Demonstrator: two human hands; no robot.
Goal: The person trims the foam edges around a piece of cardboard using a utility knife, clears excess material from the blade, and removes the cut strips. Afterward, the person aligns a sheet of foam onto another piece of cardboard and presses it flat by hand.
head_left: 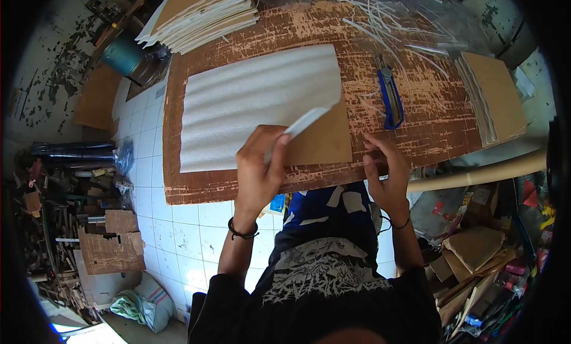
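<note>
A white foam sheet (250, 100) lies over a brown cardboard sheet (324, 136) on the scratched worktable. My left hand (262, 159) pinches the foam's near right corner between thumb and fingers and lifts it back, baring part of the cardboard below. To the right, my right hand (389, 174) is held over the table's near edge, apart from the sheets. Its thumb and forefinger are spread with nothing between them; the other fingers curl. Beyond this hand lies a blue utility knife (390, 99), its blade end pointing away from me.
A stack of foam-lined cardboard sheets (208, 17) sits at the far left of the worktable (428, 139). Another cardboard stack (496, 97) is at the right. Thin white strips (380, 17) and clear plastic (446, 23) lie at the back. A cardboard tube (482, 171) runs below the right edge.
</note>
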